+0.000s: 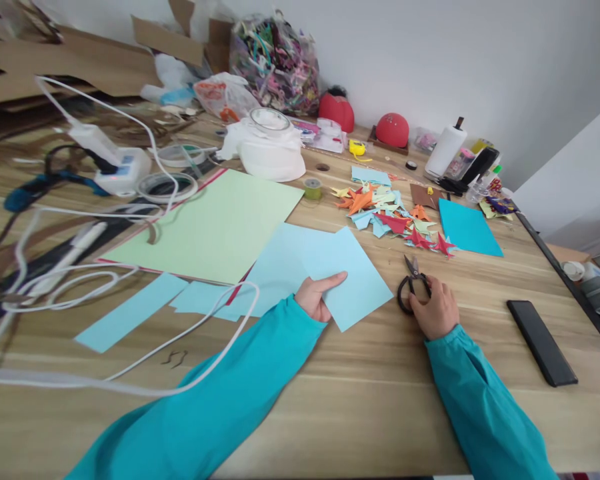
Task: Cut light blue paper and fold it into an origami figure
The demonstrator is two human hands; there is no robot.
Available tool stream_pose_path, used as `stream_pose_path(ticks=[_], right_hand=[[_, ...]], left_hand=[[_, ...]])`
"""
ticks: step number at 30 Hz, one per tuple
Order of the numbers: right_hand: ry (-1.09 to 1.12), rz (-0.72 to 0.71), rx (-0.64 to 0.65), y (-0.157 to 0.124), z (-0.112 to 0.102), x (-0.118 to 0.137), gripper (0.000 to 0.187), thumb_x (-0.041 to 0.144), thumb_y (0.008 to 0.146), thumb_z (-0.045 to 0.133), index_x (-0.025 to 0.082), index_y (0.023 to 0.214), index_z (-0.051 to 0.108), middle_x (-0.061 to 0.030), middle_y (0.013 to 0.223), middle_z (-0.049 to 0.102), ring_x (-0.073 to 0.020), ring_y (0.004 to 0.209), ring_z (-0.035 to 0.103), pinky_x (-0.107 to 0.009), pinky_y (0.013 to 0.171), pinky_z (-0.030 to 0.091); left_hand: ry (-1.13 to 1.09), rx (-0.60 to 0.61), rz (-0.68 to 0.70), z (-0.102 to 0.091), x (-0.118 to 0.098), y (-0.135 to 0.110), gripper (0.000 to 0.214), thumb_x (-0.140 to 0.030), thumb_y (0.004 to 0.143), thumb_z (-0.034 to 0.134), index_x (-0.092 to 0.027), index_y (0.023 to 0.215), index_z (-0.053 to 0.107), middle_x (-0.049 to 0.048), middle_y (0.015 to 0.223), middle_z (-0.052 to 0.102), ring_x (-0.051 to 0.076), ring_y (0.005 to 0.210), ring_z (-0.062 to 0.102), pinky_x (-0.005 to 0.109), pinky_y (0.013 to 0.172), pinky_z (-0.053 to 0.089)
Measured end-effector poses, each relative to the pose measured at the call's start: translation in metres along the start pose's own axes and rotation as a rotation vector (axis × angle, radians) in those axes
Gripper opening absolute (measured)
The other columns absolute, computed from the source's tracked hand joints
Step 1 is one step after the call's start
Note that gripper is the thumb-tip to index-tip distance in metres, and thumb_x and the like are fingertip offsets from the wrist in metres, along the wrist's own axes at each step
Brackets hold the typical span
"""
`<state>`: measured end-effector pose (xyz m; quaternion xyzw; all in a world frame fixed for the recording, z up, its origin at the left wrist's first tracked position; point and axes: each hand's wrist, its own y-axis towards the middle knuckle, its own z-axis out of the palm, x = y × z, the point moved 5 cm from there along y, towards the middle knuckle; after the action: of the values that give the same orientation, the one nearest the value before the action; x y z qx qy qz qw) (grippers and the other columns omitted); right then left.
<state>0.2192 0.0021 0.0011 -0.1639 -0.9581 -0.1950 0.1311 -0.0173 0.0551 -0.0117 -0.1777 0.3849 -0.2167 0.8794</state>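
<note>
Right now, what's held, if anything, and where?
The left hand holds a pale blue paper square by its lower left edge. The right hand touches the scissors at the handles; any firm grip is unclear.

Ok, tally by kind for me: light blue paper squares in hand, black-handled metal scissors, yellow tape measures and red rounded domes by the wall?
Light blue paper square, in the left hand: 1
Black-handled metal scissors, at the right hand: 1
Yellow tape measure: 1
Red rounded domes: 2
Total: 5
</note>
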Motion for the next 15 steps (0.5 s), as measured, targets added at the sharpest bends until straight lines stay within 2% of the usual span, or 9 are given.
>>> stream_pose_path(ticks=[4,6,8,10,12,15], right_hand=[[0.227,0.038,0.032,0.003,0.001,-0.001,0.050,0.029,0.059,0.067,0.018,0.107,0.060,-0.0091,0.095,0.064,-0.0260,0.091,0.058,-0.041,0.083,0.045],[0.451,0.123,0.044,0.004,0.001,-0.004,0.056,0.032,0.054,0.071,0.018,0.108,0.059,-0.0076,0.092,0.064,-0.0245,0.087,0.058,-0.040,0.080,0.046],[0.785,0.228,0.088,0.006,0.001,-0.004,0.063,0.037,0.054,0.073,0.019,0.112,0.056,-0.0062,0.090,0.064,-0.0220,0.081,0.059,-0.038,0.074,0.047],[1.158,0.303,0.199,0.006,0.001,0.000,0.061,0.044,0.059,0.070,0.023,0.114,0.053,-0.0057,0.092,0.064,-0.0197,0.078,0.059,-0.035,0.069,0.047],[1.427,0.308,0.358,0.004,0.000,0.010,0.055,0.051,0.065,0.064,0.026,0.114,0.054,-0.0058,0.097,0.063,-0.0187,0.078,0.058,-0.033,0.065,0.047],[1.576,0.250,0.586,-0.004,-0.003,0.023,0.060,0.059,0.064,0.064,0.030,0.115,0.053,-0.0038,0.092,0.060,-0.0167,0.073,0.054,-0.031,0.061,0.045]], left_hand=[[0.000,0.000,0.012,0.001,-0.002,-0.001,0.031,-0.012,0.059,0.073,-0.016,0.090,0.068,0.0095,0.098,0.073,0.034,0.107,0.061,0.042,0.083,0.055],[-0.009,-0.007,0.025,0.001,-0.003,-0.001,0.033,-0.011,0.057,0.075,-0.016,0.089,0.068,0.0101,0.099,0.072,0.034,0.109,0.060,0.043,0.085,0.055],[-0.025,-0.004,0.045,0.002,-0.003,0.000,0.035,-0.011,0.056,0.076,-0.016,0.089,0.067,0.0101,0.099,0.072,0.034,0.111,0.059,0.043,0.087,0.054],[-0.036,0.008,0.061,0.003,-0.003,0.000,0.037,-0.012,0.055,0.077,-0.016,0.090,0.067,0.0099,0.099,0.072,0.034,0.114,0.057,0.044,0.090,0.053],[-0.037,0.018,0.070,0.003,-0.003,0.000,0.039,-0.012,0.054,0.078,-0.016,0.091,0.067,0.0098,0.098,0.073,0.034,0.116,0.056,0.044,0.091,0.052],[-0.037,0.017,0.070,0.003,-0.003,-0.001,0.040,-0.013,0.055,0.079,-0.015,0.092,0.066,0.0099,0.097,0.073,0.033,0.116,0.056,0.044,0.092,0.052]])
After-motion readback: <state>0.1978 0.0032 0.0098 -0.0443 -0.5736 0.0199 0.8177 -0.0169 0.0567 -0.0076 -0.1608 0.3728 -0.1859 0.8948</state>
